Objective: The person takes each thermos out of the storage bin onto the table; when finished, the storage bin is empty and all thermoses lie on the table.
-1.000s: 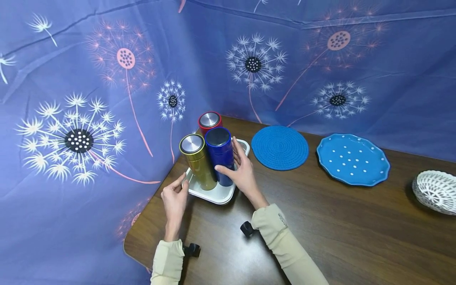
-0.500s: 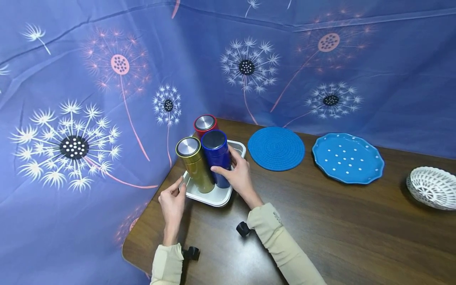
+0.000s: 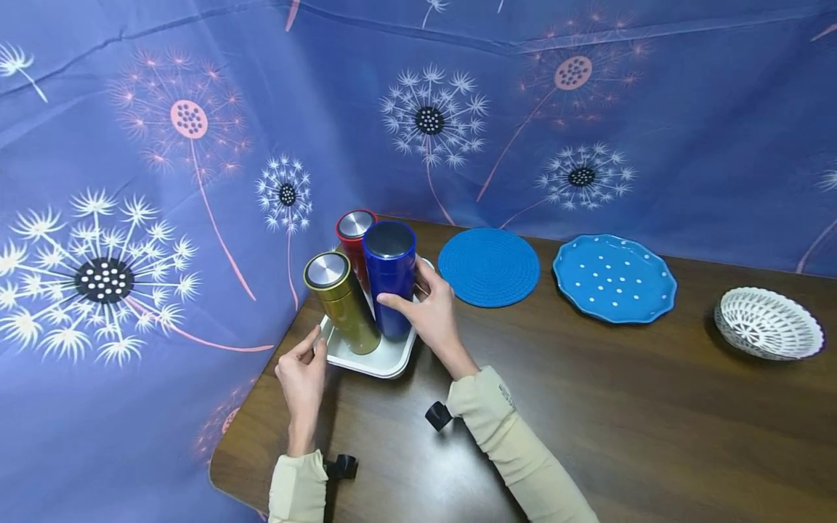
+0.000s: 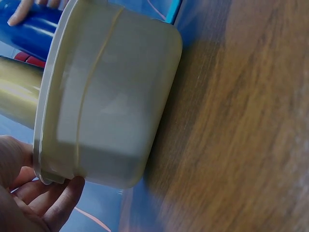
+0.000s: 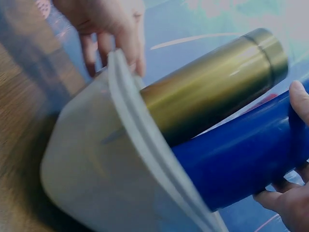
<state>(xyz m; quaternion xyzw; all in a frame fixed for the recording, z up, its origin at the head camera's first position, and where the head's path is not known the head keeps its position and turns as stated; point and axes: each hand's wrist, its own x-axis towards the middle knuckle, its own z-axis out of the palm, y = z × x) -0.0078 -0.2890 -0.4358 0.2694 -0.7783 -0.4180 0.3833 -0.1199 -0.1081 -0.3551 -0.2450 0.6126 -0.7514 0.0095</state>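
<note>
L hand (image 3: 304,374) pinching rim of white tub (image 3: 369,370); we'd guess it's steadying tub vs. the pull on its contents. R hand (image 3: 428,312) gripping blue flask (image 3: 390,280), thumb near side, fingers round far side, prob. for a firm hold on a smooth body; flask's lower end inside tub. Gold flask (image 3: 346,312) betw. hands, red flask (image 3: 356,243) beyond. Vs. 1 s ago, we see blue riding higher against the other two.

I see two pale beige sleeves (image 3: 523,465), wrinkled; small dark lettering (image 3: 506,396) stands near the right cuff (image 3: 476,399), and beside each cuff sticks out one black device (image 3: 439,415).
</note>
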